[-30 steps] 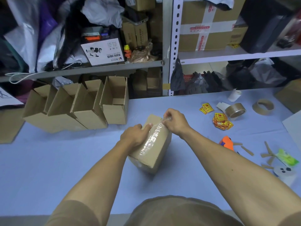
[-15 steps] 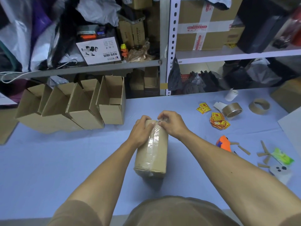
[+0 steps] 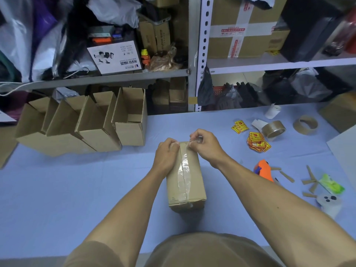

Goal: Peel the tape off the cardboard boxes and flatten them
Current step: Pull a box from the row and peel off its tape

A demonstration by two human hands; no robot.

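A small sealed cardboard box [image 3: 194, 182] lies lengthwise on the blue table [image 3: 77, 189], straight in front of me. A strip of clear tape [image 3: 184, 172] runs along its top seam and over the near end. My left hand [image 3: 165, 157] grips the far left corner of the box, fingers curled over the edge. My right hand [image 3: 204, 145] pinches the far end of the tape between thumb and fingers at the far edge of the box.
Several open cardboard boxes [image 3: 96, 124] stand in a row at the back left. Right of me lie red-yellow stickers [image 3: 256, 141], a tape roll [image 3: 273, 129], an empty tape core [image 3: 305, 125], an orange cutter [image 3: 264, 170] and cardboard scraps [image 3: 310, 180]. Cluttered shelves [image 3: 115, 79] rise behind the table.
The box has turned from a slant to point straight away from me and settled flat. Both hands stayed at its far end, the right one still pinching the tape.
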